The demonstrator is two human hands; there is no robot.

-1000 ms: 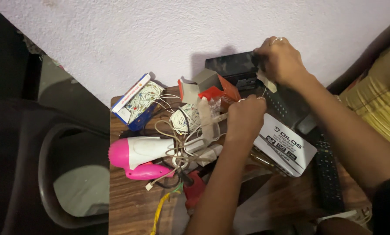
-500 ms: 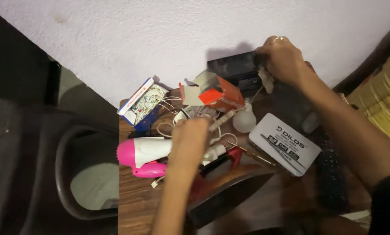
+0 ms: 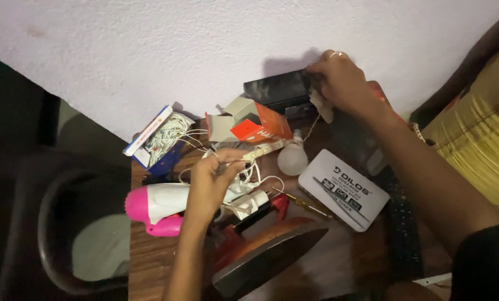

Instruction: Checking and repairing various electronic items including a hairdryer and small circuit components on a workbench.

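Note:
My left hand (image 3: 210, 181) pinches a bundle of white cables (image 3: 248, 177) just above a pink and white hair dryer (image 3: 156, 205) on the wooden table (image 3: 149, 262). My right hand (image 3: 341, 83) reaches to the wall and grips a dark box-shaped device (image 3: 277, 89) at its right end; a ring shows on one finger. A white bulb (image 3: 292, 158) lies between the two hands. An orange and white carton (image 3: 255, 125) sits open beside the cables.
A blue and white box of white cord (image 3: 159, 139) lies at the table's left. A white flat case (image 3: 343, 189) lies right of centre, a clothes iron (image 3: 266, 251) in front, a dark remote (image 3: 402, 228) and yellow fabric (image 3: 478, 145) at right, a dark chair (image 3: 54, 223) at left.
My left hand has moved left, from beside the white case to the cable bundle by the hair dryer. My right hand has stayed on the dark device.

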